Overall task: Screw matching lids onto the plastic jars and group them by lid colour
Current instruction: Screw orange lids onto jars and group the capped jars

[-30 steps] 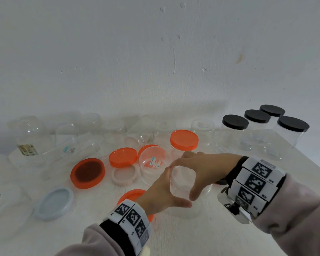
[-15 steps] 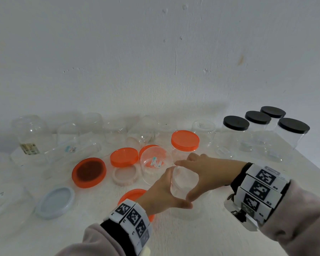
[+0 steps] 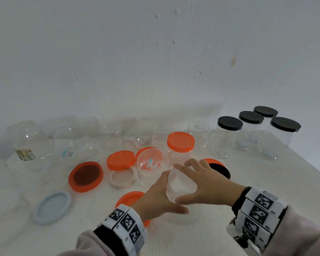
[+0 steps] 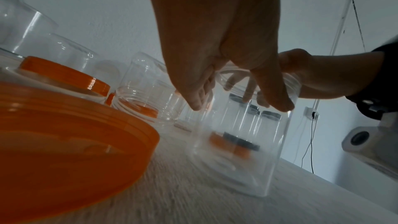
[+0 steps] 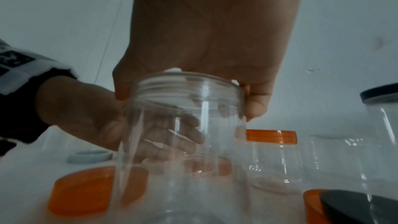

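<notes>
Both hands cup the open clear jar point(image 3: 181, 187) at table centre: left hand point(image 3: 155, 198) steadies its body, right hand point(image 3: 207, 182) grips the rim, probably readying for the black lid point(image 3: 220, 170) at two o'clock.

— What's different from a second ago?
— The right hand point(image 3: 205, 182) has turned at the clear jar point(image 3: 181, 189)'s mouth: its fingers point(image 3: 183, 166) now spread flatter over the rim, thumb swung toward the lower centre of the frame.
— Anything else?
— A black lid point(image 3: 221, 170) lying on an orange one shows behind that hand.
</notes>
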Demonstrator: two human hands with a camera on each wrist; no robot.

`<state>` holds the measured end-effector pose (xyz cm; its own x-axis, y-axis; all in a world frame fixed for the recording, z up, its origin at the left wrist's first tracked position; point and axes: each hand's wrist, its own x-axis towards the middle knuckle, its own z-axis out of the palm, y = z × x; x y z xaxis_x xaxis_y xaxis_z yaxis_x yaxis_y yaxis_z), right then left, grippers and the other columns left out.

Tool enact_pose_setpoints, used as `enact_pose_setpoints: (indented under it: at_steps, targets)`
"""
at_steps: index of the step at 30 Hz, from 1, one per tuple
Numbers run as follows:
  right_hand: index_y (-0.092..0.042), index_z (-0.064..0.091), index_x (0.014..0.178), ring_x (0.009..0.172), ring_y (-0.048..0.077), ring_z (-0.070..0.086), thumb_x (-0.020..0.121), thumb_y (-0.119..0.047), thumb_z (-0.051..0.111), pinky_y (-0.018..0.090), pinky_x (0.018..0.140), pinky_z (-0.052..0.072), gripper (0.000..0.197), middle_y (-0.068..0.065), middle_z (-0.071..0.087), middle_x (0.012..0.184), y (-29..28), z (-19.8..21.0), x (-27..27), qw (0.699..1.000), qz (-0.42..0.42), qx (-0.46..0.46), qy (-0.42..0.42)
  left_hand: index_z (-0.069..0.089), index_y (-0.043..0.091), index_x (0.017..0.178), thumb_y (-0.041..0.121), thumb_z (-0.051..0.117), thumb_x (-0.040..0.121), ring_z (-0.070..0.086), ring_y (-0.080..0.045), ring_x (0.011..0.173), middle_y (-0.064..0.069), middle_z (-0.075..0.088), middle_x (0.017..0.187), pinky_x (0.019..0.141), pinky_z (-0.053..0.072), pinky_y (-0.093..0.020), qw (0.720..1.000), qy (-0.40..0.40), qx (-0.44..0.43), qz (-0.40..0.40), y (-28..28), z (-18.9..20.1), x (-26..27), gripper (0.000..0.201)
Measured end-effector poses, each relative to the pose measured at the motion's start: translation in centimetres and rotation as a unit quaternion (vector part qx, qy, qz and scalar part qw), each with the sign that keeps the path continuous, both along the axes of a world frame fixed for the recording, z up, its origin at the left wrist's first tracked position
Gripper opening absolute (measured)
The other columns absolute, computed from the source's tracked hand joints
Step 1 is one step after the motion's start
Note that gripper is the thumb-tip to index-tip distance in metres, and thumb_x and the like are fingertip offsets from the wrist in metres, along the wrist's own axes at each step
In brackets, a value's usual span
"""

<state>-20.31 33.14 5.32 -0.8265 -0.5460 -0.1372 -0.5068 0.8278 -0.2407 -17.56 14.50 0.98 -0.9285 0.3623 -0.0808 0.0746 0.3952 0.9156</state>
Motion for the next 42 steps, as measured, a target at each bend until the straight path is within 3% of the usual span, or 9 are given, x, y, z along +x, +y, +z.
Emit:
enact_pose_setpoints:
  at_steps: [5,10,14,18,24,28,32,36,42]
  targets:
    - [-0.048,0.015,0.148,0.126,0.01,0.021,0.068,-0.084,0.052,0.032,0.106,0.028,0.095,-0.019,0.023,0.14,-0.2,0.4,-0.2,0.994,-0.007,-0.066,-0.081,0.025,0.043,0.136,0.032,0.088,0.063,0.044,0.004,0.118,0.027,0.041,0.128,0.084,0.043,-0.008,1.0,-0.007,0.01,-0.001,-0.7,0.0,0.8,0.097]
    - [-0.039,0.031,0.147,0.13,0.012,0.035,0.066,-0.086,0.037,0.038,0.111,0.031,0.094,-0.011,0.037,0.142,-0.7,1.9,-2.0,0.982,-0.05,-0.15,-0.103,0.03,0.052,0.13,0.037,0.091,0.056,0.046,0.004,0.122,0.029,0.047,0.13,0.096,0.041,-0.014,0.999,-0.01,0.047,0.018,-2.0,-0.4,1.5,0.097]
    - [-0.027,0.041,0.143,0.114,0.012,0.044,0.085,-0.065,0.043,0.028,0.101,0.035,0.069,-0.004,0.047,0.131,-1.6,1.8,-4.3,0.972,-0.096,-0.2,-0.077,0.036,0.051,0.131,0.037,0.093,0.052,0.049,0.01,0.119,0.032,0.053,0.126,0.1,0.043,-0.016,0.994,0.004,0.094,0.061,-4.3,0.2,2.0,0.098]
    - [-0.022,0.043,0.141,0.112,0.014,0.048,0.097,-0.049,0.045,0.027,0.094,0.036,0.051,0.003,0.051,0.132,-3.2,1.1,-6.2,0.956,-0.132,-0.254,-0.066,0.043,0.048,0.127,0.036,0.093,0.049,0.054,0.009,0.114,0.03,0.057,0.121,0.087,0.047,-0.01,0.992,0.027,0.084,0.094,-8.3,1.6,2.8,0.093]
    - [-0.034,0.015,0.152,0.14,0.032,0.024,0.085,-0.062,0.057,0.051,0.11,0.027,0.083,0.004,0.023,0.154,-7.0,-0.2,-6.6,0.985,-0.09,-0.137,-0.058,0.049,0.032,0.126,0.037,0.094,0.039,0.061,-0.002,0.112,0.013,0.065,0.121,0.099,0.046,-0.028,0.975,0.034,0.096,0.199,-15.2,3.1,4.4,0.097]
    - [-0.041,0.002,0.151,0.144,0.037,0.008,0.073,-0.064,0.069,0.058,0.108,0.027,0.105,-0.002,0.0,0.158,-10.2,-0.9,-6.3,0.994,-0.051,-0.065,-0.067,0.05,0.027,0.121,0.026,0.093,0.046,0.062,0.009,0.099,0.008,0.065,0.117,0.075,0.049,-0.008,0.955,0.063,0.09,0.274,-18.0,2.7,4.7,0.086]
    - [-0.039,0.002,0.15,0.134,0.039,0.02,0.07,-0.054,0.075,0.054,0.102,0.04,0.109,0.001,0.01,0.151,-11.9,-1.6,-6.1,0.999,-0.046,-0.006,-0.016,0.046,0.041,0.114,0.026,0.092,0.049,0.058,0.015,0.095,0.019,0.061,0.112,0.073,0.044,-0.01,0.943,0.069,0.055,0.321,-19.1,1.7,4.7,0.081]
    - [-0.039,0.005,0.149,0.126,0.039,0.026,0.068,-0.047,0.077,0.047,0.096,0.045,0.108,0.005,0.016,0.142,-11.7,-1.5,-6.1,0.999,-0.043,0.002,0.002,0.04,0.039,0.124,0.024,0.092,0.052,0.053,0.009,0.104,0.021,0.056,0.116,0.083,0.044,-0.018,0.937,0.072,0.041,0.338,-19.1,0.8,4.5,0.091]
    - [-0.042,0.014,0.142,0.12,0.029,0.028,0.058,-0.056,0.076,0.041,0.094,0.042,0.105,-0.005,0.018,0.125,-8.5,-0.9,-6.3,0.99,-0.087,-0.11,-0.022,0.03,0.037,0.137,0.033,0.09,0.048,0.05,-0.007,0.115,0.024,0.046,0.125,0.1,0.041,-0.031,0.944,0.078,0.011,0.32,-18.7,0.9,4.5,0.107]
